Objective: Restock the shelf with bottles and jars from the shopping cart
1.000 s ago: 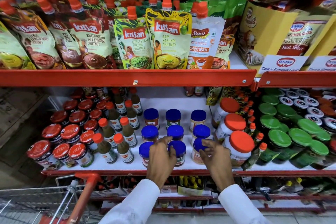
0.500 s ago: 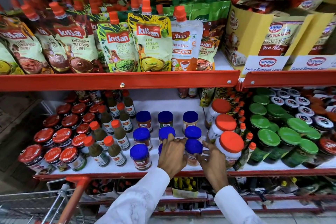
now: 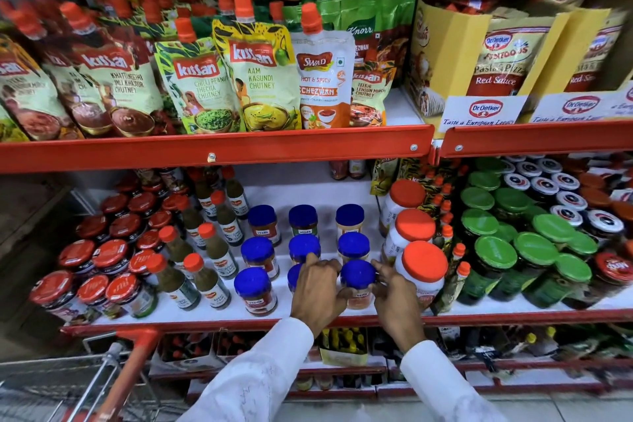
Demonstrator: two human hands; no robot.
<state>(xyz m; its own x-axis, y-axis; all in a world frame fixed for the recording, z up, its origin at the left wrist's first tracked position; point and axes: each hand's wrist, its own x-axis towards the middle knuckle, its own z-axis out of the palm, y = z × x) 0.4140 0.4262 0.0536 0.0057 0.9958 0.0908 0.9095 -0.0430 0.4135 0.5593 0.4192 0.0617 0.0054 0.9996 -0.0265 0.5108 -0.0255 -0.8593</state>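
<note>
Blue-lidded jars (image 3: pixel 255 284) stand in three rows on the white lower shelf (image 3: pixel 205 310). My left hand (image 3: pixel 318 288) lies over the front middle jar (image 3: pixel 294 277), hiding most of it, with the forefinger reaching the jar behind (image 3: pixel 303 247). Its thumb touches the front right jar (image 3: pixel 358 276). My right hand (image 3: pixel 394 291) curls round the right side of that jar, next to a big orange-lidded white jar (image 3: pixel 423 267). The shopping cart (image 3: pixel 51 387) with its red handle (image 3: pixel 137 363) shows at the bottom left.
Red-lidded jars (image 3: pixel 109 257) and orange-capped green sauce bottles (image 3: pixel 205 271) fill the shelf's left. Green-lidded jars (image 3: pixel 496 253) crowd the right. Chutney pouches (image 3: pixel 260 79) hang over the red upper shelf edge (image 3: pixel 212 151). Bare white shelf shows behind the blue jars.
My left hand has slid right, from beside the front middle jar to on top of it. My right hand has closed in on the front right jar. The view has shifted slightly.
</note>
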